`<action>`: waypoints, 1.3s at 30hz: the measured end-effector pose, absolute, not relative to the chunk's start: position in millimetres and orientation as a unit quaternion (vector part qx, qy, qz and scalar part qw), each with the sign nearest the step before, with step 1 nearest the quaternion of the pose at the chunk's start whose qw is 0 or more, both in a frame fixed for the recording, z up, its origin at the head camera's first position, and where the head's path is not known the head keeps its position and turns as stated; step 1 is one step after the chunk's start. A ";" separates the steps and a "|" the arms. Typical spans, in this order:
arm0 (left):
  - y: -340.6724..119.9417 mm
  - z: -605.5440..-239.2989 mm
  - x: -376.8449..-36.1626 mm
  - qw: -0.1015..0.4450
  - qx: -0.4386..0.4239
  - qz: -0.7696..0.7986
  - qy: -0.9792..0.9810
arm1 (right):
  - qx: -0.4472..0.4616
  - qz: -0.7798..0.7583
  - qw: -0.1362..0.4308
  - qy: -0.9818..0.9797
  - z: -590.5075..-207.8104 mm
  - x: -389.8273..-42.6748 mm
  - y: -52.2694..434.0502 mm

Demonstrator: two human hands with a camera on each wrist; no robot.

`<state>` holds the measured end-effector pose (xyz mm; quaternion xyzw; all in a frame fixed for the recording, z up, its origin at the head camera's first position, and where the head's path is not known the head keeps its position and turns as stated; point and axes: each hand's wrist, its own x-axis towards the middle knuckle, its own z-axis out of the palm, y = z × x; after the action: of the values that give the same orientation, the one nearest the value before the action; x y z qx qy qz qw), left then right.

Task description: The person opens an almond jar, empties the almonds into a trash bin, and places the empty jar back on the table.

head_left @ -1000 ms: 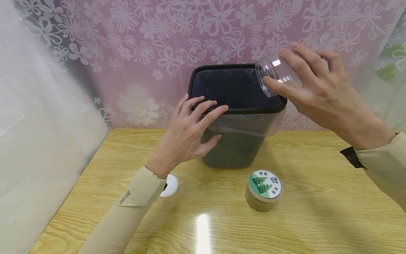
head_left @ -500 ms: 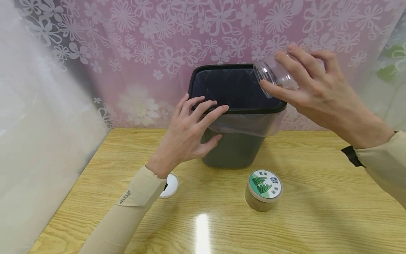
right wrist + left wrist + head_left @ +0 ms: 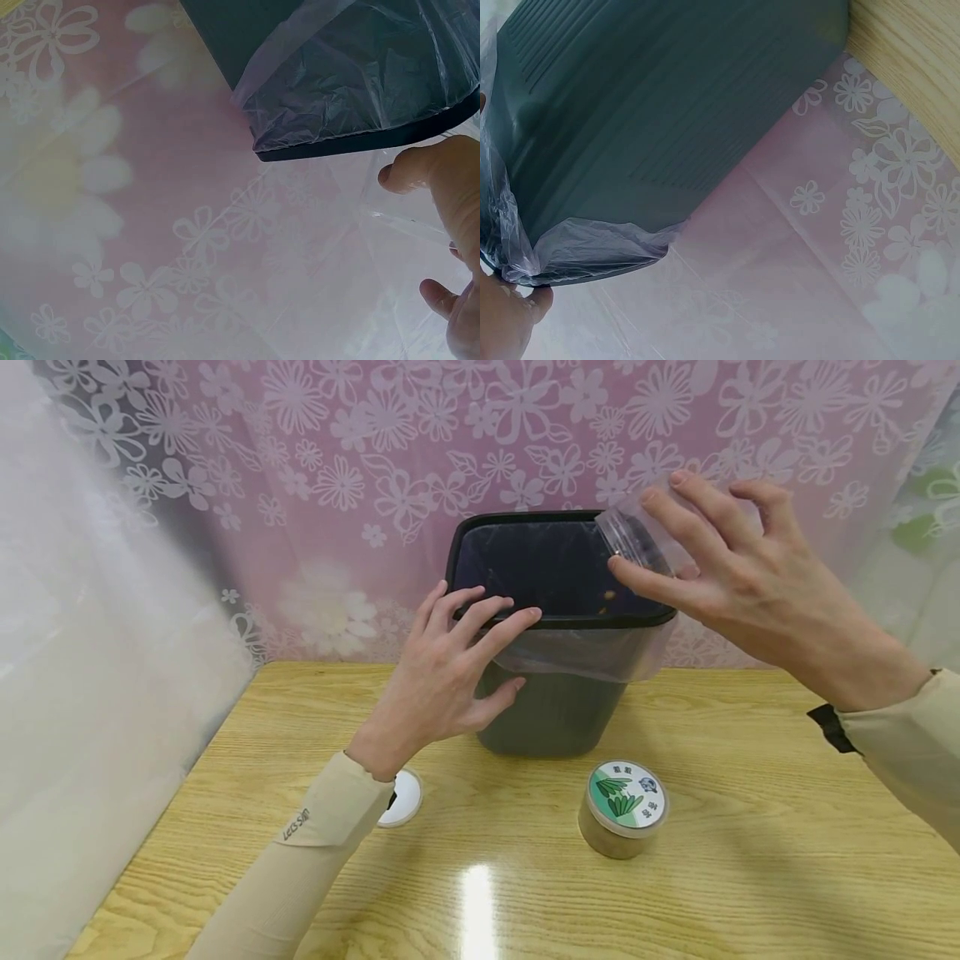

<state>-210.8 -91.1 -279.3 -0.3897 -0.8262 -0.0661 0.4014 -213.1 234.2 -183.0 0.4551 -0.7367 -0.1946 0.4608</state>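
Observation:
My right hand (image 3: 765, 577) holds a clear plastic jar (image 3: 633, 537) on its side, mouth tipped downward over the right part of a dark trash can (image 3: 555, 714). A few small brownish bits (image 3: 608, 597) show just below the jar's mouth, inside the can's opening. On the front-left rim lies my left hand (image 3: 446, 672), fingers bent over the edge and thumb on the outer wall. A clear liner bag (image 3: 592, 652) is folded over the rim. In the right wrist view, the jar (image 3: 401, 199) is faint beside my right fingers.
A round tub (image 3: 626, 810) with a green and white label stands in front of the can. Partly behind my left wrist lies a round white disc (image 3: 405, 799), perhaps a lid. The wooden table (image 3: 720, 877) meets a pink flowered curtain (image 3: 337, 527) at the back.
My right hand has tipped the jar further down and moved it slightly left and lower. Brownish bits now appear below its mouth. My left hand has stayed put.

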 end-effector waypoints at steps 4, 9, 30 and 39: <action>-91.2 -279.6 -210.7 0.402 -0.391 -0.065 -0.825 | 0.454 -0.193 0.453 -0.743 -183.4 -212.0 234.7; -91.4 -279.9 -210.3 0.403 -0.391 -0.065 -0.825 | 0.459 -0.193 0.440 -0.747 -183.1 -212.9 236.0; -92.0 -279.3 -210.6 0.409 -0.390 -0.067 -0.822 | 0.469 -0.176 0.462 -0.732 -181.2 -221.7 234.3; -91.8 -279.0 -211.0 0.404 -0.391 -0.070 -0.824 | 0.443 -0.166 0.463 -0.750 -178.8 -229.8 244.0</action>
<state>-211.0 -91.8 -279.0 -0.3914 -0.8240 -0.0700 0.4037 -229.8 244.0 -178.8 0.4432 -0.7496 -0.1662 0.4626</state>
